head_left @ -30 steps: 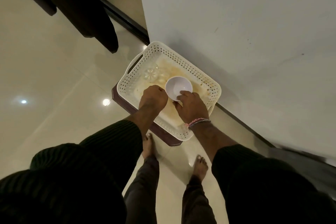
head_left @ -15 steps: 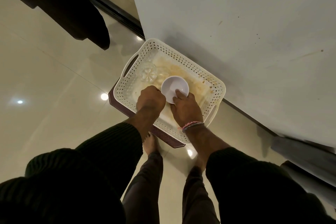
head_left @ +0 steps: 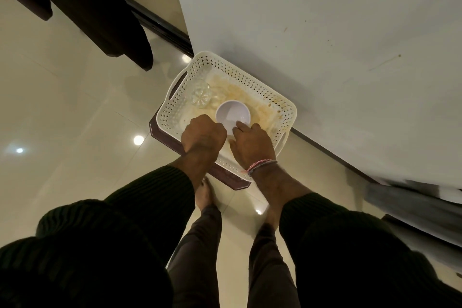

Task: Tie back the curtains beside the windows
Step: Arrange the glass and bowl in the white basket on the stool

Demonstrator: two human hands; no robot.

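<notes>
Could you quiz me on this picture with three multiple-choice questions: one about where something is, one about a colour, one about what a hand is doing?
1. Where is the bowl?
A. on the floor
B. inside the basket
C. on the dark stand

2. What colour is the basket?
A. white
B. red
C. black

3. What is the right hand doing?
A. hanging idle
B. holding a curtain
C. touching the bowl's rim

Answers:
1 B: the perforated basket walls ring the bowl on all sides.
2 A: its walls and handles look white.
3 C: its fingers lie on the near rim, while the left hand is curled beside the bowl.
</notes>
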